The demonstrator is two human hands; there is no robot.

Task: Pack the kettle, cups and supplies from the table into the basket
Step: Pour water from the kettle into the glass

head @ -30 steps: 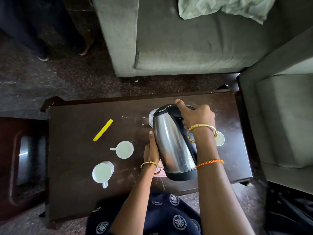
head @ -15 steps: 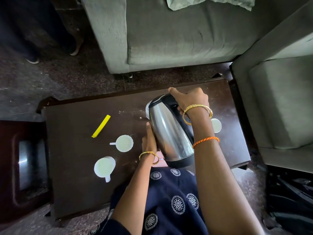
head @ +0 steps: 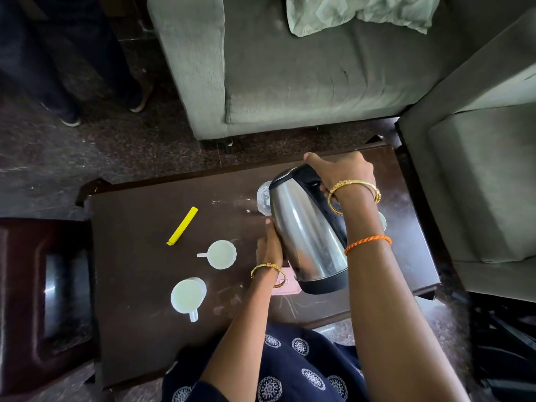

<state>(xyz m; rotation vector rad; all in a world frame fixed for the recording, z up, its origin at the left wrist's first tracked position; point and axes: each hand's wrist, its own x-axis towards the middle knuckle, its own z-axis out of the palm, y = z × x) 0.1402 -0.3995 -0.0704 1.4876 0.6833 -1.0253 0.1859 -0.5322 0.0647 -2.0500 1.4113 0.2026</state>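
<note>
A steel kettle [head: 304, 233] with a black lid and base hangs tilted above the dark wooden table [head: 139, 256]. My right hand [head: 342, 172] grips its black handle at the top. My left hand [head: 271, 245] lies flat against the kettle's left side. Two white cups stand left of it: one [head: 222, 254] nearer the kettle, one [head: 187, 295] closer to me. A yellow sachet [head: 182, 226] lies further left. A clear glass [head: 263, 197] shows behind the kettle. Part of another white cup [head: 383, 221] peeks out past my right wrist. A pink object [head: 285, 287] lies under my left wrist. No basket is in view.
A grey sofa [head: 290, 82] stands beyond the table with a pale cloth [head: 348, 13] on it, and a grey armchair [head: 478, 184] is at the right. A dark wooden piece [head: 43, 285] sits left of the table. A person's legs [head: 72, 68] stand at the upper left.
The kettle stays in both hands above the table with about the same tilt. The view has shifted a little, and the kettle now sits slightly farther over the table.
</note>
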